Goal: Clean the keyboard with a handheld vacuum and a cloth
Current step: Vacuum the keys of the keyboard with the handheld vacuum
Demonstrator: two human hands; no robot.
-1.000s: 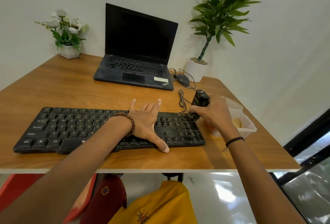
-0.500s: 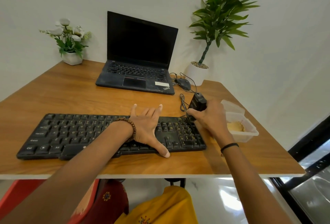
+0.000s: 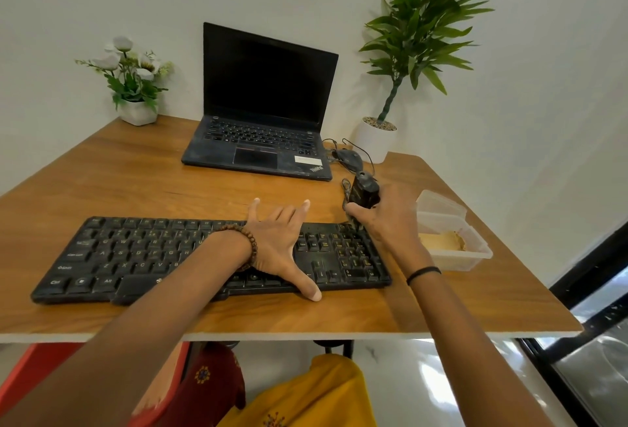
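Observation:
A black keyboard [image 3: 142, 253] lies along the front of the wooden table [image 3: 136, 175]. My left hand [image 3: 280, 243] lies flat on its right-centre part, fingers spread and straight, thumb at the front edge. My right hand [image 3: 390, 219] grips a small black handheld vacuum [image 3: 364, 192], held upright with its lower end at the keyboard's far right corner over the number pad. A yellowish cloth [image 3: 441, 241] lies inside a clear plastic box [image 3: 475, 253] just right of the keyboard.
An open black laptop [image 3: 265, 120] stands at the back centre, with a black mouse [image 3: 346, 156] and its cable beside it. A white flower pot [image 3: 137, 113] is back left, a tall potted plant [image 3: 375, 139] back right. The table's front edge is close below the keyboard.
The vacuum and my right hand have shifted slightly towards the keyboard's back right corner. My left hand stays flat on the keys. The camera has tilted a little.

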